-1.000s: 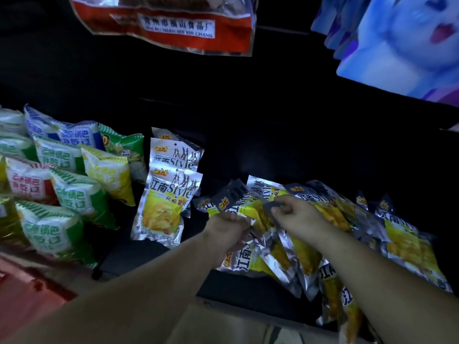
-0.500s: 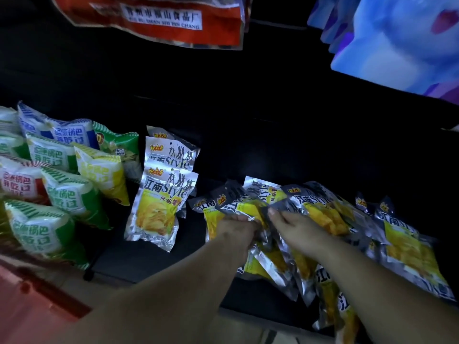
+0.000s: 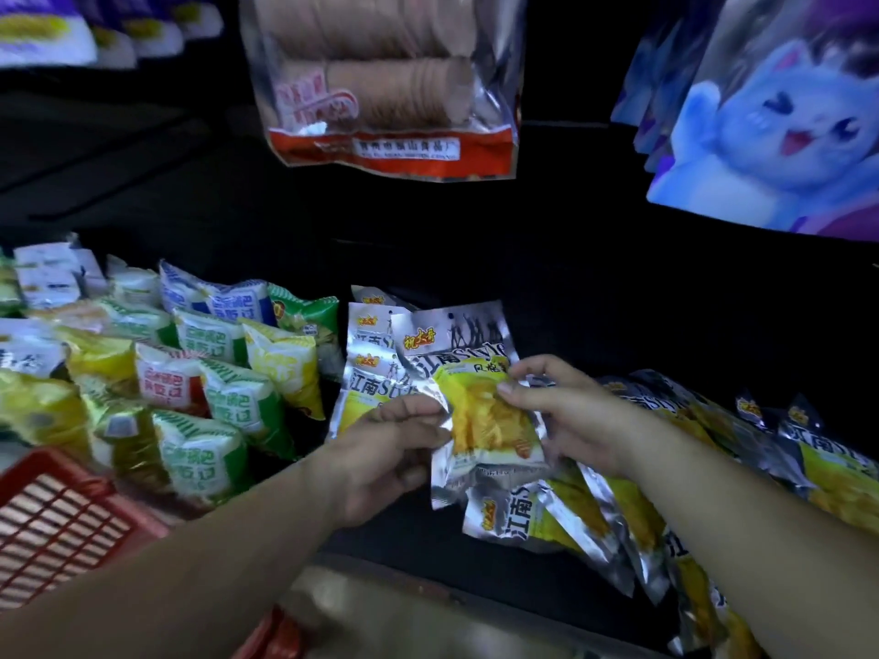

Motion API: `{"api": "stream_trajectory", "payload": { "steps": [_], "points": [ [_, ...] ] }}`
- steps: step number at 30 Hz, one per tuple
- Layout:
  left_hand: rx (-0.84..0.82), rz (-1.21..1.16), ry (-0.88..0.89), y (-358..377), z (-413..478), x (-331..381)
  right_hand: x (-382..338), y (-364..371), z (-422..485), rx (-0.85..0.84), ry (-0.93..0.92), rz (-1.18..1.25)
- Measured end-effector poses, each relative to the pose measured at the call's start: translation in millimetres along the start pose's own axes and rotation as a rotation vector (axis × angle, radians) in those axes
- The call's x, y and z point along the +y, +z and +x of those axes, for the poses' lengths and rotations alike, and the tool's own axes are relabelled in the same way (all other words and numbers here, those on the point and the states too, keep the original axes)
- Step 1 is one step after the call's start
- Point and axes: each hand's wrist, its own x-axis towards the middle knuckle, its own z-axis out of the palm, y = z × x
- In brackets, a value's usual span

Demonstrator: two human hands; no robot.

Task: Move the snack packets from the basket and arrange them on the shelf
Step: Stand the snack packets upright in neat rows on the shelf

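Both hands hold one silver-and-yellow snack packet [image 3: 480, 411] upright above the dark shelf [image 3: 547, 302]. The left hand [image 3: 380, 463] pinches its left edge, the right hand [image 3: 566, 411] pinches its right side near the top. More packets [image 3: 585, 516] lie heaped just below, beside the stacked pair [image 3: 366, 373]. A red basket [image 3: 57, 520] sits lower left.

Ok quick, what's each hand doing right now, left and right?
Left hand: closed, pinching the left edge of a silver and yellow snack packet.
Right hand: closed, pinching the same packet's right side.
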Motion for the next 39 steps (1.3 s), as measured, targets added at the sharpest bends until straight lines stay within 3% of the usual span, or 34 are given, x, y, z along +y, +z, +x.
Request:
{"api": "stream_trajectory", "payload": {
  "steps": [4,9,18,24,29,35,39],
  "points": [
    [0.119,0.158,0.025,-27.7,-18.7,-3.6,4.3,37.5,9.4,0.026,-0.059,-0.109],
    [0.253,0.043,0.059,-39.4,-17.2,-23.3,24.0,59.9,22.7,0.023,-0.04,-0.272],
    [0.396,0.126,0.074,-54.2,10.3,-24.2,39.3,53.2,39.4,0.066,0.094,-0.131],
    [0.49,0.514,0.219,-81.9,20.0,-33.7,46.3,85.7,51.5,0.005,0.111,-0.11],
    [0.586,0.862,0.143,-117.2,21.5,-39.6,52.3,126.3,65.0,0.058,-0.036,-0.318],
    [0.714,0.855,0.084,-143.6,32.0,-40.4,66.2,157.7,90.7,0.128,-0.077,-0.399],
    [0.617,0.74,0.087,-139.3,44.5,-46.2,77.5,162.8,105.4,0.214,-0.057,-0.422]
  ]
}}
